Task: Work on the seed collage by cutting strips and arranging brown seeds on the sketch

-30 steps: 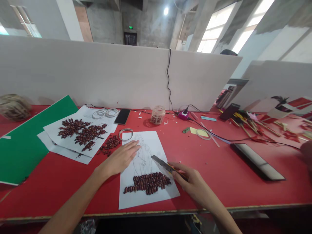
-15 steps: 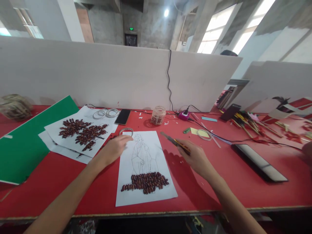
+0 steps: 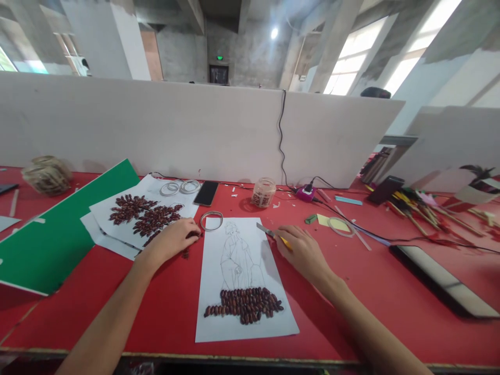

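Note:
My left hand is low over the table left of the drawing, its fingers curled together among loose dark brown seeds. What lies between its fingertips is mostly hidden. A yellow utility knife is gripped in my right hand, its blade pointing left over the upper right edge of a white paper. On that sheet is a pencil drawing of a robed figure. Rows of glossy brown seeds cover its lower part. Near the sheet's top left corner lies a roll of tape.
Papers with a seed pattern overlap a green board at left. Behind stand a phone, a glass jar and a purple power adapter with cables. A dark tablet-like slab lies right. A white partition closes the back.
My left hand has moved from beside the tape roll down and left to the loose seeds. My right hand has lowered the knife toward the paper's edge. The view has shifted slightly.

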